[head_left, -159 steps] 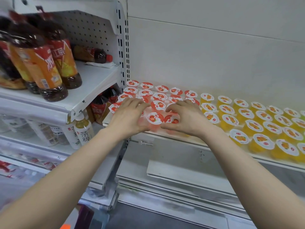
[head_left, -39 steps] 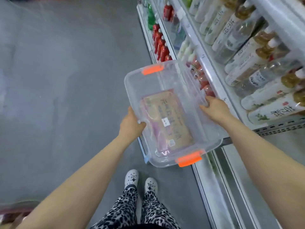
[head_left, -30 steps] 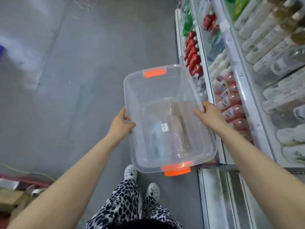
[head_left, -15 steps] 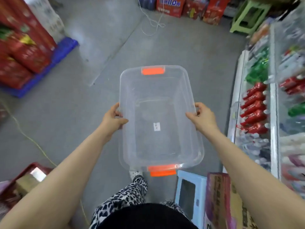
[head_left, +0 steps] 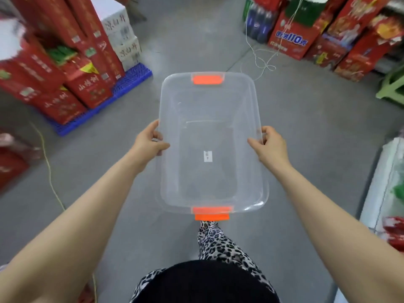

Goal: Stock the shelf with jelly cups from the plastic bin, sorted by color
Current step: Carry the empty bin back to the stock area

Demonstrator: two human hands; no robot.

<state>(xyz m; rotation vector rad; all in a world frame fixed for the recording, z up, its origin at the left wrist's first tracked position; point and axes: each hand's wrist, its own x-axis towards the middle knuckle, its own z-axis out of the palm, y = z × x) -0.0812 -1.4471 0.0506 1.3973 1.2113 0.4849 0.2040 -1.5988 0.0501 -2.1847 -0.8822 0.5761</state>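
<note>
Grey concrete floor (head_left: 91,162) lies under you, and you carry the plastic bin (head_left: 209,119) level above it, out in front of your leopard-print trousers (head_left: 220,243). The bin is clear and holds no cups. It has an orange latch (head_left: 207,79) at its far end, another (head_left: 212,212) at its near end, and a small white sticker (head_left: 207,155) on its bottom whose print is too small to read.

Your left hand (head_left: 148,143) grips the bin's left rim and your right hand (head_left: 270,145) its right rim, thumbs over the edge and fingers curled beneath, the same hold as half a second ago.

Beyond the bin to the left, red cartons (head_left: 65,68) with Chinese writing stand on a blue pallet (head_left: 122,84). Beyond it to the right, a red carton (head_left: 288,40) reads "110". Your view has swung since then: the bottle shelf (head_left: 384,182) to the right of the bin has slid almost out of sight.
</note>
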